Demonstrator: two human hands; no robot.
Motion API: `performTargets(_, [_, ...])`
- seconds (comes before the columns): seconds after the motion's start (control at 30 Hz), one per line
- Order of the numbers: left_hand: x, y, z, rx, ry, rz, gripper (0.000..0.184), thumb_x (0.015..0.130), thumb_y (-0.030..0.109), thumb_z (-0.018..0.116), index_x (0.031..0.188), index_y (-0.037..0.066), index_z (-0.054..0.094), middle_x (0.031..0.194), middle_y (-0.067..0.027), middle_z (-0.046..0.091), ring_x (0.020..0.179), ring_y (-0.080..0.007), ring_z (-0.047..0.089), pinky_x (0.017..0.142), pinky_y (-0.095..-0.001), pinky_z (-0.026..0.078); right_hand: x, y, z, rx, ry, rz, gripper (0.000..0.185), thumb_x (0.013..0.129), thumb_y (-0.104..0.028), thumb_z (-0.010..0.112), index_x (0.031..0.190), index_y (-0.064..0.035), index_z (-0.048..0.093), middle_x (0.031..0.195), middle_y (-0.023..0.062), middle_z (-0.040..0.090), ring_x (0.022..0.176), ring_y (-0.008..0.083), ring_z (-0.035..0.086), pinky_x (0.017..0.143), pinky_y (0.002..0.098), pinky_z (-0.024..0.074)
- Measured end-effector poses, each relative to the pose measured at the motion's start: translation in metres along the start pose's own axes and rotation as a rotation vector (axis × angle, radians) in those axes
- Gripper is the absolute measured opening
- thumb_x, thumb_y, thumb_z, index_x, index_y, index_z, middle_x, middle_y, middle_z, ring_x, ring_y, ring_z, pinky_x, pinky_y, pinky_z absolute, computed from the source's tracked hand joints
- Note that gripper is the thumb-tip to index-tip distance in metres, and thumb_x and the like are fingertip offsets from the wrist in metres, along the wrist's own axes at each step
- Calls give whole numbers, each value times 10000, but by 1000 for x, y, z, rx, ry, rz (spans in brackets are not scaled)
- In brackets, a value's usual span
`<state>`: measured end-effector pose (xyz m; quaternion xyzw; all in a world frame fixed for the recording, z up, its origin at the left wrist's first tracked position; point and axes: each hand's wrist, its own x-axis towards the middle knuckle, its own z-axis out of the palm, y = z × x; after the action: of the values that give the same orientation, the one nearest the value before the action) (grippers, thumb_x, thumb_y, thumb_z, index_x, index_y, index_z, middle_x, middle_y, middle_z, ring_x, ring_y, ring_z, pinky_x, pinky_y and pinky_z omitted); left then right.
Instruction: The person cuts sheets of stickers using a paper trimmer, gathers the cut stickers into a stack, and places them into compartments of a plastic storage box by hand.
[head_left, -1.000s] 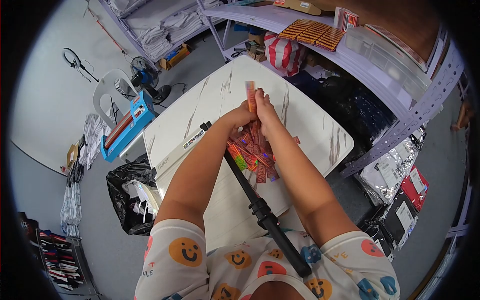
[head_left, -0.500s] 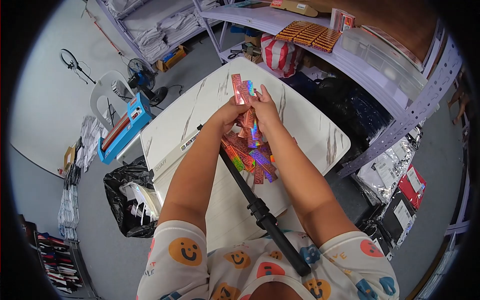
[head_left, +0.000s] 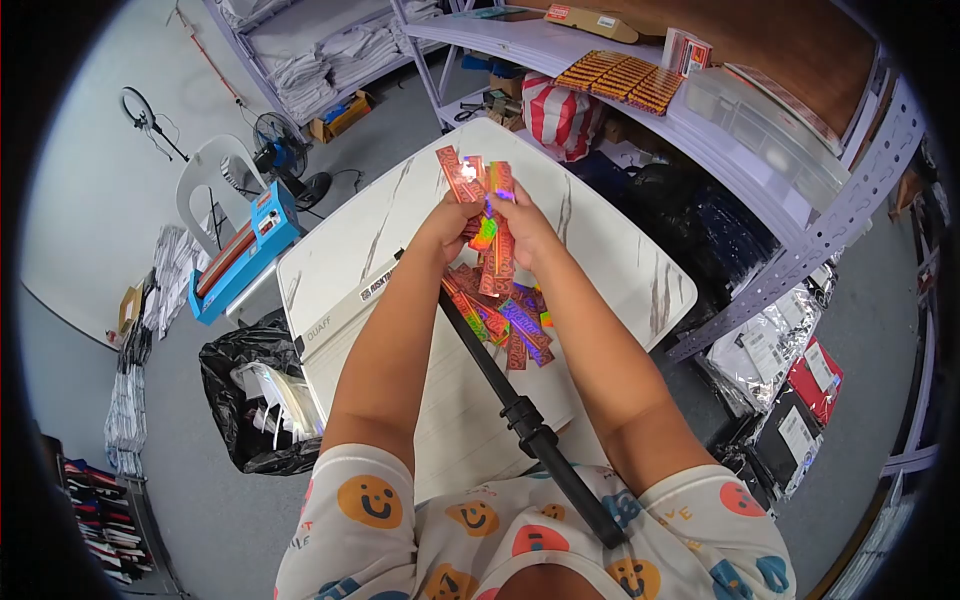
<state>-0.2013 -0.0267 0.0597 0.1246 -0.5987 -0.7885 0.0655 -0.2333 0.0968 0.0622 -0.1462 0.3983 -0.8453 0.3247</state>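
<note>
Several shiny red holographic strips (head_left: 462, 176) fan out from my left hand (head_left: 447, 222), whose fingers are wrapped round them. Close beside it, my right hand (head_left: 527, 228) grips more of these strips (head_left: 501, 180), with the thumb on top. One strip with a green patch (head_left: 486, 236) lies between the two hands. Below them, a loose pile of the same strips (head_left: 515, 325) rests on the white marbled table (head_left: 625, 265). My fingertips are partly hidden behind the strips.
A black pole (head_left: 485, 355) slants from the table to my chest, beside a white paper cutter (head_left: 350, 310). A black bag (head_left: 235, 400) and a blue machine (head_left: 245, 255) stand left. Metal shelving (head_left: 790, 195) borders the right, with wrapped packages (head_left: 795, 430) below.
Both hands have moved slightly left, and the strips they hold have spread out into a wider fan. The view has shifted a little.
</note>
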Motion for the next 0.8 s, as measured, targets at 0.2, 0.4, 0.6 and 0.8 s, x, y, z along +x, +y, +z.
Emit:
performTargets(0.2, [5,1,5,64,134,39,308,773,57,510,1069,30,431,901,-74,556,749,-166,541,674,-289,433,3,20,-15,104,65,-67,371,801,-28,498,1148,-77,377,981,74,521,840,180,546,684,321,483])
performTargets(0.4, [4,4,-3,2,76,15,278,779,50,506,1048,23,439,911,-83,557,788,-173,557,687,-299,459,5,20,-27,118,164,-153,344,799,-6,485,1129,-57,400,1004,90,528,864,202,554,717,344,490])
performTargets(0.6, [-1,5,1,-85,116,-20,306,795,61,496,1080,16,393,953,-106,539,812,-199,563,712,-335,475,1,10,-17,98,202,-161,367,786,8,503,1134,-54,404,995,78,531,889,189,539,744,316,465])
performTargets(0.8, [-14,12,15,-86,124,-59,350,778,29,517,1090,28,360,968,-121,518,848,-218,554,727,-356,489,-2,2,6,-28,182,-120,394,794,12,490,1165,-60,376,994,80,530,867,183,539,739,308,460])
